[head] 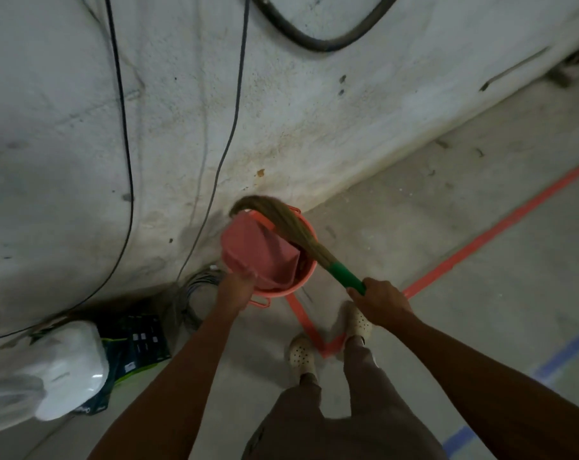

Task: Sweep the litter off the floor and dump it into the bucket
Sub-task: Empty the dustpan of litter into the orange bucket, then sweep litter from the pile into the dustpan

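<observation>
Dump step in progress: left hand gripped dustpan tipped into bucket by the wall; right hand gripped broom, bristles over the pan. Litter not visible; sweeping probably mostly done.

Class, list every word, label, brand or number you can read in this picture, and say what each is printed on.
No text here can be read.
Dark green packet by the wall: small white print blocks, too blurred to read.
Same packet, lower edge beside the white bag: pale lettering, blurred, unreadable.
Bucket, dustpan, broom: no print visible.
</observation>
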`<state>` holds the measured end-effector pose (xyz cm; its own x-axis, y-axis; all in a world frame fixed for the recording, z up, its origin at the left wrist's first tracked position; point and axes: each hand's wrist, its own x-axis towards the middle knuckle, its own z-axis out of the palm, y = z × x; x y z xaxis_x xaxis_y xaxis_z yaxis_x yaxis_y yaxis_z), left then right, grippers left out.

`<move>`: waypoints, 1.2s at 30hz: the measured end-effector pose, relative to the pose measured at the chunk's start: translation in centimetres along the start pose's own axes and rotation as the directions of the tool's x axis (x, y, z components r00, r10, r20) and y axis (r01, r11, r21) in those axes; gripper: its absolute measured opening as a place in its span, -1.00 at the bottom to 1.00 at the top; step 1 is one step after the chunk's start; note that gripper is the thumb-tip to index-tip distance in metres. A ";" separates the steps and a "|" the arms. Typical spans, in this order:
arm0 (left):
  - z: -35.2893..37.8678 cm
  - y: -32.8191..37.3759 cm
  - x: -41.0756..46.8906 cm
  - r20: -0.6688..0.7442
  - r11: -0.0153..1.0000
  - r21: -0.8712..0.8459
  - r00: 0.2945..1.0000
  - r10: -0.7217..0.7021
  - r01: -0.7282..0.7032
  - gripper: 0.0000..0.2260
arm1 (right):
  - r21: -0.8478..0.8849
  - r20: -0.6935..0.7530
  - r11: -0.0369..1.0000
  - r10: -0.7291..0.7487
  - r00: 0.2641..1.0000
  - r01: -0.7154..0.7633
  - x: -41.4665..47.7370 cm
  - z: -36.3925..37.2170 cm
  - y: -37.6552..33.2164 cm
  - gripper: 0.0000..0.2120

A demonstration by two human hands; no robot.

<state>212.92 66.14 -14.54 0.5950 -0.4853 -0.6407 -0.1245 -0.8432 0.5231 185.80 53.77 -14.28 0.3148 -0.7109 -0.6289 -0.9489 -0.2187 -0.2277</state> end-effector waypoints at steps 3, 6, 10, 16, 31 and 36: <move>1.3 -2.6 -0.8 -0.071 0.993 -0.007 0.991 0.115 -0.116 -0.28 | 0.092 -0.067 0.995 0.038 0.997 -0.031 -4.3 1.4 1.5 -0.63; 2.3 -2.5 -3.8 -0.084 0.985 0.001 0.982 0.169 -0.170 -0.39 | 0.192 -0.163 0.980 0.085 0.983 -0.053 -7.9 2.8 3.1 -0.63; 3.9 -1.8 -7.8 -0.051 0.966 0.002 0.965 0.259 -0.259 -0.65 | 0.308 -0.248 0.947 0.178 0.952 -0.096 -12.2 4.2 6.1 -0.67; 8.6 -1.0 -11.9 0.027 0.890 0.067 0.893 0.449 -0.450 -0.58 | 0.483 -0.344 0.859 0.363 0.866 -0.168 -18.3 6.9 12.4 -0.69; 34.3 4.4 -33.7 0.423 0.650 0.005 0.591 0.687 -0.760 -0.54 | 0.811 -0.296 0.508 0.785 0.544 -0.291 -41.9 15.3 35.2 -0.71; 44.1 5.7 -42.5 0.600 0.620 -0.035 0.479 0.641 -0.784 -0.64 | 0.884 -0.203 0.335 0.904 0.377 -0.327 -50.4 18.3 42.6 -0.69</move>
<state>151.95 71.74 -9.12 -0.2706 -0.9118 -0.3089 -0.5156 -0.1338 0.8463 129.97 92.50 -5.94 -0.7438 -0.6012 -0.2923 -0.3989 0.7500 -0.5276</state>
